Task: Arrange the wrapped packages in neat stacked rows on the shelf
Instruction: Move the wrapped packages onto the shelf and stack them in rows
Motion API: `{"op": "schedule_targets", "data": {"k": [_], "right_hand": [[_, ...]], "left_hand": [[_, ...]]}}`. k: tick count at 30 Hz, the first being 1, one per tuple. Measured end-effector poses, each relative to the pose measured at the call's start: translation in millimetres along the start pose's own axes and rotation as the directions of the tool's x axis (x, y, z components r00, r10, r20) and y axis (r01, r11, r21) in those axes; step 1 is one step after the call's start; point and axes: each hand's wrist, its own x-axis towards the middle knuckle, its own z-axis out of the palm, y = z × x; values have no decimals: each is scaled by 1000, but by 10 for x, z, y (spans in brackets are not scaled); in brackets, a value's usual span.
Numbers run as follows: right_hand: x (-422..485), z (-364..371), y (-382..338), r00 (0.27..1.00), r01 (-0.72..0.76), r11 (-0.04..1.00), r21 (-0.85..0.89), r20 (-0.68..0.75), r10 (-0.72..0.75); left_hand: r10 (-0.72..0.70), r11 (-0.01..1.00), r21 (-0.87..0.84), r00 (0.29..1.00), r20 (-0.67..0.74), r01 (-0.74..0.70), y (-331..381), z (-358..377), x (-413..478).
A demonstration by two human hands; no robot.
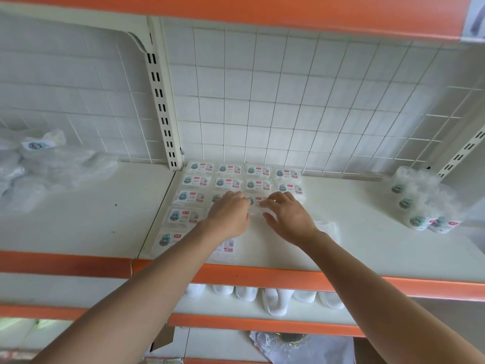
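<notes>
We have both hands on one wrapped package (255, 206), low over the shelf (367, 248), a little to the right of the slotted upright (163, 106) and forward of its foot. The left hand (227, 215) curls its fingers down over the end nearer the upright, and the right hand (287, 219) pinches the farther end between thumb and fingertips. The package is at the third row out from the upright's foot in the laid-out block of packages (199, 181). The first two rows of that block run four across, away from the upright, labels up. We cannot tell whether the package already rests flat, because our fingers hide its edges. To do this step well, we judge, we should set it down label up and turned like its neighbours. Then we slide it back until it meets the row closer to the upright's foot, and sideways until it closes on the package on the upright's side, with no overlap. The wrap looks thin and slippery, so we would press lightly with flat fingers rather than squeeze, and release one hand at a time. Our left forearm passes over the packages lying furthest forward of the upright and could drag them, so we should lift clear. More stock lies in a loose heap (52, 164) left of the upright and in a stack (420, 206) far to its right.
</notes>
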Motion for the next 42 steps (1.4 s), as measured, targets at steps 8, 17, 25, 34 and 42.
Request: {"op": "schedule_targets", "data": {"k": [8,17,25,34,42], "right_hand": [[-384,-419,443,990,-129,989,78,70,123],[-954,-651,821,949,-243,968,71,225,222],[-943,-622,861,947,-304,928,217,170,271],[-873,-618,870,956,-285,893,348,39,290],[-778,-682,824,914,-382,828,410,34,405]], "left_hand": [[110,994,10,993,-50,-110,524,-7,144],[251,968,-10,968,2,-251,1041,259,241],[238,967,-118,967,86,-227,1076,321,271],[145,901,-413,989,2,-131,1035,219,332],[-49,602,-783,987,156,154,1004,195,413]]}}
